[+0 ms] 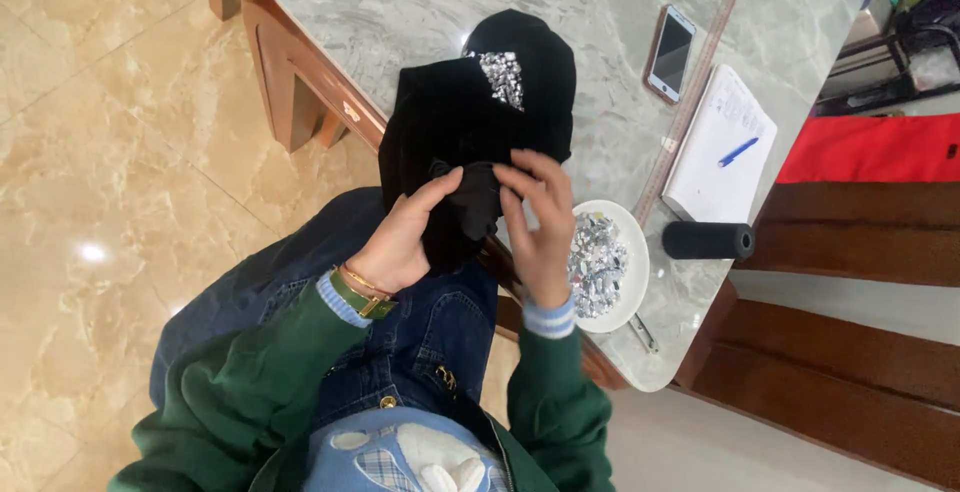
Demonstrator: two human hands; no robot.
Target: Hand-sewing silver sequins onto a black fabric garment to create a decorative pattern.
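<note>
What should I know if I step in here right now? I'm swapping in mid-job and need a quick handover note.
Left hand: grips the black velvet cloth from the left, thumb on top.
Right hand: fingers pinch the cloth's near fold.
Things: cloth drapes from the marble table to the lap; white plate of silver rhinestones sits by the right hand; black thread spool lies beyond it.
Done: one rhinestone patch is on the cloth.
Left: the rest of the cloth is bare, and many stones remain on the plate.

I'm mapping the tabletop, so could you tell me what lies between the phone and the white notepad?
In the head view, a long ruler lies between the phone and the white notepad, running alongside the pad's edge.
</note>
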